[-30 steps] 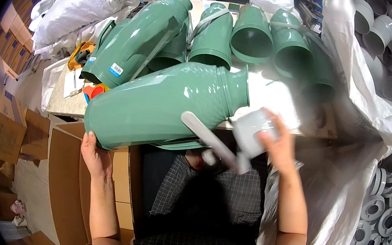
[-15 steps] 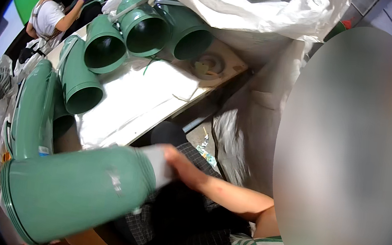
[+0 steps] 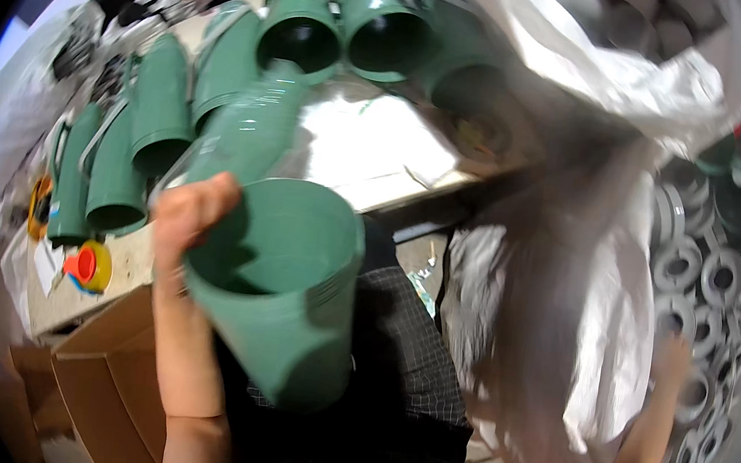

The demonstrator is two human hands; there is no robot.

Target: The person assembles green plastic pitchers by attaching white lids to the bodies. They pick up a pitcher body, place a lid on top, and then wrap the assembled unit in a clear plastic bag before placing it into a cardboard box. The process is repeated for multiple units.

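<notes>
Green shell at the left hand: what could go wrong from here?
The green shell might slip or tip, since only the left hand grips its rim. The right hand, at the heap of grey rings, could snag several, as they lie close together. Raising the shell might knock the row of green shells just beyond it.

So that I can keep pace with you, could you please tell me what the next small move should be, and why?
Probably close the right hand on one of the grey rings: it is blurred but right beside their pile, while the left hand holds the green shell open end up.
</notes>
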